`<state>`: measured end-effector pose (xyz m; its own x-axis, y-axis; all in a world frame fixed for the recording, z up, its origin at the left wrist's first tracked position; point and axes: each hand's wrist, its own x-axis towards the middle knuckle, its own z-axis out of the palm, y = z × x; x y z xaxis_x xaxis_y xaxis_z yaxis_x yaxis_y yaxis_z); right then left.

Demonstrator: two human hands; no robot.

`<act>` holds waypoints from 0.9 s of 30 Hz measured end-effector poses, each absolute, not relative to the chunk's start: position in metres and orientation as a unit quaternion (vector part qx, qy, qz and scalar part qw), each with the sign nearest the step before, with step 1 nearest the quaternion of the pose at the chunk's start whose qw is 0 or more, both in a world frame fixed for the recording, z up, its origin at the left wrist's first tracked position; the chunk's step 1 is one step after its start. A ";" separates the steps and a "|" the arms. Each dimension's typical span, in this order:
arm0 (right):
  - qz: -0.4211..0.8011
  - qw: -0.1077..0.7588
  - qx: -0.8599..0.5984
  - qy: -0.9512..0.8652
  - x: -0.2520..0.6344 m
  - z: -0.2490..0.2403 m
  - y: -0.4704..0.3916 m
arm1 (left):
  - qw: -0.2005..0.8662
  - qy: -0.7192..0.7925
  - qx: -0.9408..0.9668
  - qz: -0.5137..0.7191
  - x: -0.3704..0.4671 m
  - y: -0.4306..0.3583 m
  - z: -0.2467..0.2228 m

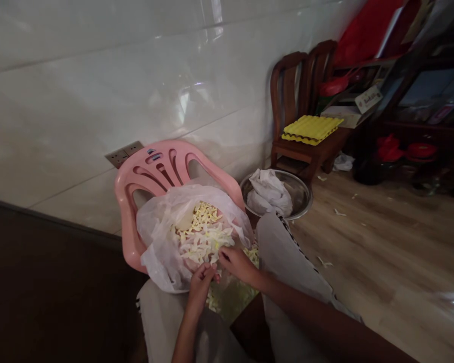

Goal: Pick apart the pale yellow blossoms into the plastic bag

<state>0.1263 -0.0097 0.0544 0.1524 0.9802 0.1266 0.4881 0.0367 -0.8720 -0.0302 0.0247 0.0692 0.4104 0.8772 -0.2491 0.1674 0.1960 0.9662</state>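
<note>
Slender white-and-yellow pieces [200,244], heaped in translucent plastic bag [157,227], more below; your left hand [202,279], right hand [237,263]: fingertips together, contents unclear.

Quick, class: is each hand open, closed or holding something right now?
Left hand: closed, fingertips pinched together; whether it holds a piece cannot be told.
Right hand: closed, fingers curled in; any held piece is too small to tell.

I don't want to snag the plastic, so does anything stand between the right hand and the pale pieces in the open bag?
Nothing visible stands in the way: the right hand is right by the pale pieces, and the bag opens around them, not over them.
</note>
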 end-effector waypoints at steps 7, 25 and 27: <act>0.349 0.546 -0.643 -0.409 0.138 0.053 -0.002 | 0.621 0.490 0.547 0.273 -0.032 0.023 0.065; 0.388 0.532 -0.598 -0.456 0.148 0.052 -0.002 | 0.617 0.532 0.477 0.332 -0.034 0.026 0.062; 0.382 0.489 -0.581 -0.527 0.139 0.056 -0.008 | 0.617 0.540 0.463 0.336 -0.033 0.027 0.063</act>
